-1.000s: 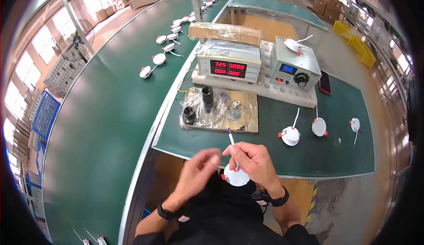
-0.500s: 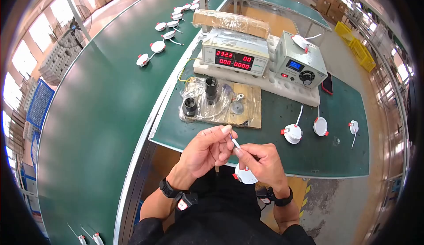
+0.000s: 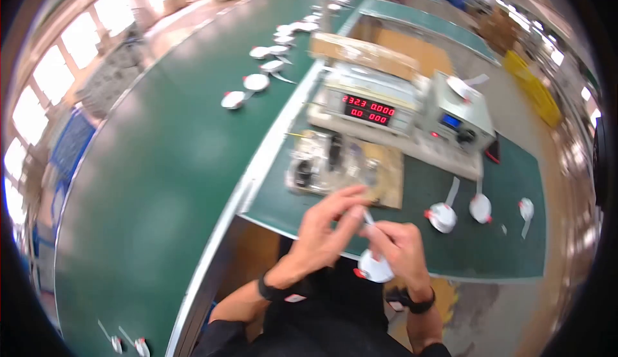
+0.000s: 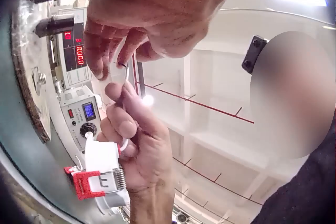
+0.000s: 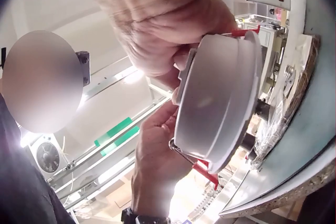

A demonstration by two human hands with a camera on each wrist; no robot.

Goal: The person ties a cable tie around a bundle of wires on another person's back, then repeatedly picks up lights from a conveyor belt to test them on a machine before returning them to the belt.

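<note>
My right hand [image 3: 402, 247] pinches the white cable [image 4: 126, 74] of a round white downlight [image 3: 378, 270] between thumb and curled fingers. The lamp's body [image 5: 215, 103] hangs below that hand, with red-tipped spring clips at its sides. At the cable's upper end, a thin dark wire strand [image 4: 124, 66] sticks out. My left hand [image 3: 325, 231] is right beside this end, its fingers extended and slightly apart, fingertips close to the strand. Both hands are over the table's front edge, near a board [image 3: 393, 170] with black sockets wrapped in clear plastic.
A meter with red digits [image 3: 368, 110] and a grey box with a knob [image 3: 460, 115] stand on white foam [image 3: 399, 137]. Downlights [image 3: 443, 217] lie to the right, near a phone [image 3: 493, 150]. The green belt [image 3: 161, 164] at left carries several more.
Half a second ago my left thumb and finger pinched the wire end; now the fingers are straighter beside it. Both hands have shifted right in view, and the head view has swung and blurred.
</note>
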